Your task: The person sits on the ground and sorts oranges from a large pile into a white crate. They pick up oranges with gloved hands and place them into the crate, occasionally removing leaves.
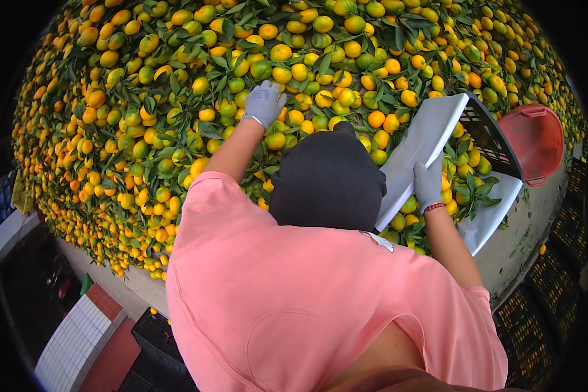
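My left hand (pixel 264 104), in a pale grey glove, reaches onto the heap of green and orange citrus fruit (pixel 149 43) with leaves. Its back faces up and its palm is hidden, so a hold on any fruit cannot be made out. My right hand (pixel 428 183), gloved and with a red beaded bracelet at the wrist, is over a dark plastic crate (pixel 490 134) lined with white sheet material (pixel 421 132). It is beside the liner's edge, above leafy fruit (pixel 473 193) inside; whether it grips anything is unclear.
A red plastic basin (pixel 531 142) stands beyond the crate. Dark crates, several with fruit, line the right edge (pixel 551 284); another black crate (pixel 159 338) is at the lower left, near a white-tiled ledge (pixel 78 338). My pink shirt and a rounded black form fill the centre.
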### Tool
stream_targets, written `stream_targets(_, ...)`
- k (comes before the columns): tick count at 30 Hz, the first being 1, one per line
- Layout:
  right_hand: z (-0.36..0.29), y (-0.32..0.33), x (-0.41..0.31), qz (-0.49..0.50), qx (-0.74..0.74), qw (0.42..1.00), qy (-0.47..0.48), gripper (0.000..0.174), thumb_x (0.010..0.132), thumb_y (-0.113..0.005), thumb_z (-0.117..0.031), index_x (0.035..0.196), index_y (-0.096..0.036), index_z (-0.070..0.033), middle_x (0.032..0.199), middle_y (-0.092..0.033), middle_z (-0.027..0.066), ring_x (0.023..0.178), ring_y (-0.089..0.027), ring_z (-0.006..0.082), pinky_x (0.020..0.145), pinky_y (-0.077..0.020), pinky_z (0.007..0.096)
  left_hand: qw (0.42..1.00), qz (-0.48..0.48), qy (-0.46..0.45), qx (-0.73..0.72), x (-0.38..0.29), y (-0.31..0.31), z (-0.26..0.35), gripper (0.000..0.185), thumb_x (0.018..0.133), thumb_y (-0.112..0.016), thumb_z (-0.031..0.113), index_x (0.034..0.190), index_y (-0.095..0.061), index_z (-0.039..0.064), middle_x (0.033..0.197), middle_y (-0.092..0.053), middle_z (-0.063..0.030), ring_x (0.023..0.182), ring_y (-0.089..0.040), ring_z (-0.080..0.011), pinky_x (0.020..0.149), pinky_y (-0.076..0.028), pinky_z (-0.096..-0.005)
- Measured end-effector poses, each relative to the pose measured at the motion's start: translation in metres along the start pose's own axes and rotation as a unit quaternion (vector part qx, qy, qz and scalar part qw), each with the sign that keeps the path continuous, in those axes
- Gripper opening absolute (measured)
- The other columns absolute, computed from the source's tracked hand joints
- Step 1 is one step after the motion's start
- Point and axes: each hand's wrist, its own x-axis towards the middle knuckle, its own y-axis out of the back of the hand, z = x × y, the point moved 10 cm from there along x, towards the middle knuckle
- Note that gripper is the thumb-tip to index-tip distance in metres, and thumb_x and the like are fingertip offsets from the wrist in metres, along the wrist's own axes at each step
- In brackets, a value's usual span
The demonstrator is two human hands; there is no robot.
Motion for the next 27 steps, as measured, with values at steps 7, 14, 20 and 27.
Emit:
stream_targets(7, 0.01, 0.0, -0.002, 0.002, 0.031, 1.0, -0.002, 0.07, 0.085, -0.05, -0.004, 0.151, -0.027, 0.002, 0.132, -0.052, 0.0191, 0.116, -0.056, 0.0276, 0.1, -0.0461, 0.0365, 0.991, -0.073, 0.115, 0.013, 0.165, -0.035, -0.019, 0.063, 0.086, -0.066, 0.042, 0.141, -0.051, 0.016, 0.143, -0.049, -0.0148, 0.13, -0.051, -0.036, 0.105, -0.047, -0.0475)
stream_targets(14, 0.02, -0.002, 0.0, 0.006, 0.075, 0.997, 0.001, 0.066, 0.088, -0.051, -0.004, 0.15, -0.029, 0.001, 0.12, -0.055, 0.0129, 0.094, -0.054, 0.0169, 0.08, -0.0468, 0.0287, 0.982, -0.139, 0.056, -0.112, 0.126, -0.058, 0.006, 0.084, 0.077, -0.067, 0.059, 0.143, -0.046, 0.011, 0.128, -0.062, -0.0274, 0.118, -0.061, -0.0413, 0.1, -0.049, -0.0458)
stream_targets(20, 0.005, 0.001, -0.002, 0.016, 0.07, 0.996, 0.054, 0.064, 0.089, -0.053, -0.004, 0.149, -0.03, 0.002, 0.116, -0.057, 0.0106, 0.091, -0.057, 0.0163, 0.081, -0.0501, 0.03, 0.895, -0.204, 0.051, -0.395, -0.018, -0.096, 0.069, 0.064, 0.087, -0.067, 0.052, 0.131, -0.055, 0.007, 0.124, -0.062, -0.0256, 0.116, -0.062, -0.0382, 0.099, -0.051, -0.0451)
stream_targets(27, 0.004, -0.005, 0.0, -0.022, 0.077, 0.997, 0.002, 0.073, 0.086, -0.052, -0.003, 0.153, -0.024, 0.004, 0.139, -0.048, 0.0204, 0.125, -0.052, 0.0287, 0.106, -0.0426, 0.0364, 0.281, -0.139, 0.155, -0.937, -0.004, -0.063, 0.057, 0.062, 0.099, -0.055, 0.049, 0.135, -0.048, -0.001, 0.129, -0.057, -0.0249, 0.11, -0.062, -0.037, 0.089, -0.056, -0.0449)
